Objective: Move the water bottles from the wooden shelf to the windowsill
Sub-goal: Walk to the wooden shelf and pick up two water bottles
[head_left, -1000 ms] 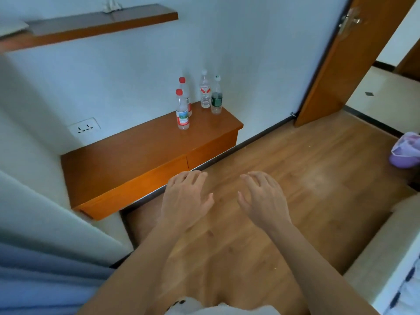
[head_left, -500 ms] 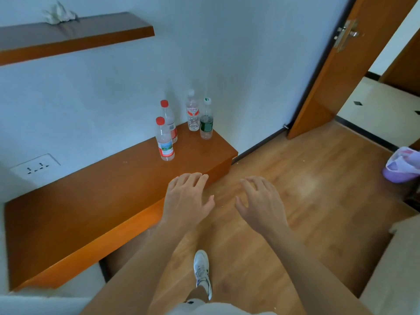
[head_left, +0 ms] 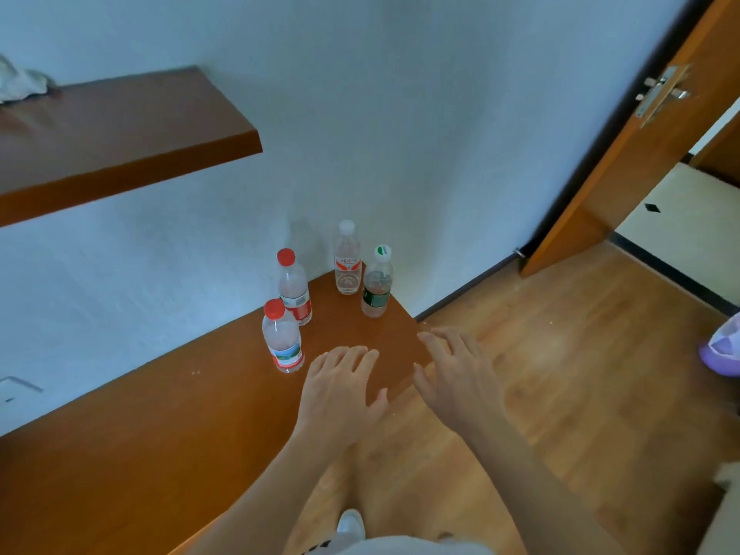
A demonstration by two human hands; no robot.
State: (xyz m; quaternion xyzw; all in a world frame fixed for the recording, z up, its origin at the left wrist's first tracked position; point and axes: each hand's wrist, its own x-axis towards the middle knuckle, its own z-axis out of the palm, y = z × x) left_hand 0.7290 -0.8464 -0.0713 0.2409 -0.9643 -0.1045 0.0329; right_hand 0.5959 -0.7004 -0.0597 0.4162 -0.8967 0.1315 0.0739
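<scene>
Water bottles [head_left: 347, 270], four clear plastic ones, stand upright at the far right corner of the wooden shelf [head_left: 160, 434], close to the white wall [head_left: 440, 134]. The front red-capped bottle [head_left: 282, 342] has a red and blue label. The second red-capped bottle [head_left: 295, 292] stands just behind it, nearly touching. Further right, the white-capped bottle [head_left: 346, 254] with a red label sits nearest the wall. The green-labelled bottle [head_left: 377, 288] stands just beside it, towards the shelf's right edge. All are slim cylinders with ribbed shoulders (I cannot tell the fill levels).

The shelf top is smooth, glossy orange-brown wood with a sharp front right corner. My left hand [head_left: 340, 388] hovers palm down over that corner, fingers loosely spread, holding nothing, just right of the front red-capped bottle and apart from it. My right hand [head_left: 456, 374] hovers beside it over the shelf's right edge, fingers also spread and empty.

A darker upper shelf [head_left: 120, 130] juts from the wall above on the left, with a crumpled pale cloth [head_left: 20, 84] at its left end. A wall socket [head_left: 16, 388] sits at the left edge. To the right lie the plank floor [head_left: 580, 374], an open wooden door [head_left: 640, 174] with a metal latch [head_left: 662, 90], and a purple bag [head_left: 722, 350]. A white shoe [head_left: 350, 522] shows below my arms. Nothing lies between my hands and the bottles.
</scene>
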